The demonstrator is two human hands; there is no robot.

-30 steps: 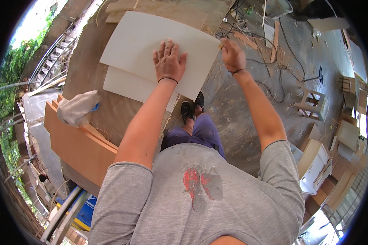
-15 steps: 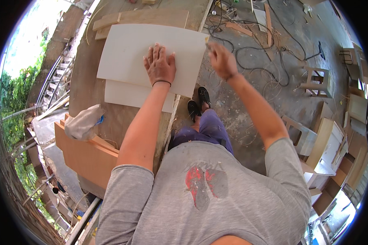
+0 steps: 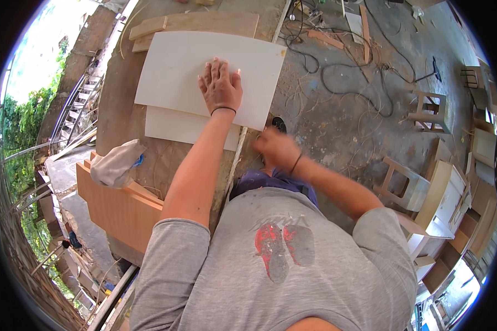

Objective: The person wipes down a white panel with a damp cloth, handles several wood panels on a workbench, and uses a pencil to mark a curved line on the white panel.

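A white panel [image 3: 171, 66] lies on the brown work table [image 3: 116, 113], and its right edge reaches the table's edge. On top of it my left hand [image 3: 221, 85] rests flat with the fingers spread. My right hand [image 3: 279, 149] is closed beside the panel's near right corner, slightly blurred; whatever is in its fingers cannot be made out. A second white panel [image 3: 171, 126] shows partly from beneath the first, on the near side.
Long wooden boards [image 3: 215, 23] lie behind the panels. At the left, a grey cloth [image 3: 116, 165] drapes over stacked brown boards [image 3: 113, 201]. Black cables [image 3: 337, 88] and scraps litter the floor at right, near a wooden stool [image 3: 431, 113] and cabinet parts [image 3: 442, 198].
My right hand has come toward me along the panel's right edge, from its far corner to its near one. My left hand still presses on the panel.
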